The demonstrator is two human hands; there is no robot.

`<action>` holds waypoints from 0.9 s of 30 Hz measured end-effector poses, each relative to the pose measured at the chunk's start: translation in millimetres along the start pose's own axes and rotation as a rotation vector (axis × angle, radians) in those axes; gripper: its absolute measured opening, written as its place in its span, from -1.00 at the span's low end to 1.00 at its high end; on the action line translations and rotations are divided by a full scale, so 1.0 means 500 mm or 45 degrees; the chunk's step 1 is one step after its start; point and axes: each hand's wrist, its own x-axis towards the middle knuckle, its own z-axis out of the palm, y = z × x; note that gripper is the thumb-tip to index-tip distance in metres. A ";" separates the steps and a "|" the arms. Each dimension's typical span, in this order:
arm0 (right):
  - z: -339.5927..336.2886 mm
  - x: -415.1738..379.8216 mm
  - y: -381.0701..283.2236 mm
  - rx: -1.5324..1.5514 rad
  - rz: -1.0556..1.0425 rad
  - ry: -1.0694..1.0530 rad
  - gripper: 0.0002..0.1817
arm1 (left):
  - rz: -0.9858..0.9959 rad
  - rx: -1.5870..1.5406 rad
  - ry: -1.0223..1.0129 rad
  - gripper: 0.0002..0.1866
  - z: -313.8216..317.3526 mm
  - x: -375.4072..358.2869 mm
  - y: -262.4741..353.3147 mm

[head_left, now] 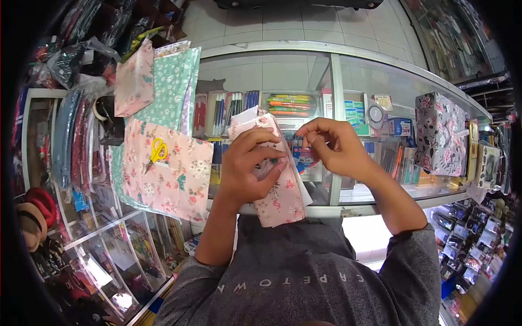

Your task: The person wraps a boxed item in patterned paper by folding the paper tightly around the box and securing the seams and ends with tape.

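My left hand [251,165] lies over a long parcel of pink floral wrapping paper [280,209], its fingers bent and the thumb and fingertips closed on the paper. A white edge shows along the parcel's right side. Just right of the parcel, my right hand [340,146] hovers above the glass counter with its thumb and forefinger pinched together. Whatever is between those fingertips is too small to make out. Yellow-handled scissors [157,152] lie to the left on a flat sheet of pink floral paper [182,187].
Green floral paper [174,81] and a pink wrapped box [134,81] sit at the left, beside a tape roll [101,108]. On the right stands a grey floral box [441,133]. Pens and highlighters [289,103] show through the glass counter [261,46].
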 end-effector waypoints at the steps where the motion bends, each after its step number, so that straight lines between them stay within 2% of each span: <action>1: 0.000 0.003 0.014 0.063 -0.055 -0.013 -0.78 | 0.016 0.013 0.005 -0.79 0.000 0.002 0.001; 7: -0.018 -0.015 0.017 -0.139 -0.145 -0.204 -0.82 | 0.013 0.039 0.001 -0.79 0.000 -0.003 0.008; 10: -0.014 -0.023 0.005 -0.354 -0.080 -0.233 -0.87 | 0.062 0.074 -0.007 -0.79 -0.002 -0.007 0.005; 14: 0.011 -0.030 0.005 -0.427 -0.049 -0.162 -0.84 | 0.073 0.117 -0.029 -0.75 0.000 -0.021 0.005; 17: 0.023 -0.035 0.007 -0.478 -0.159 -0.065 -0.82 | 0.085 0.109 -0.032 -0.69 -0.002 -0.027 0.005; 19: 0.026 -0.041 0.003 -0.692 -0.304 -0.055 -0.82 | 0.092 0.102 -0.033 -0.67 -0.007 -0.028 0.009; 23: 0.030 -0.041 0.016 -0.631 -0.309 -0.046 -0.81 | 0.114 0.142 -0.117 -0.59 -0.008 -0.022 0.012; 26: 0.028 -0.041 0.024 -0.657 -0.413 -0.034 -0.83 | 0.165 0.197 -0.116 -0.55 -0.002 -0.021 0.012; 27: 0.029 -0.040 0.030 -0.686 -0.529 0.003 -0.84 | 0.179 0.214 -0.117 -0.54 -0.001 -0.020 0.012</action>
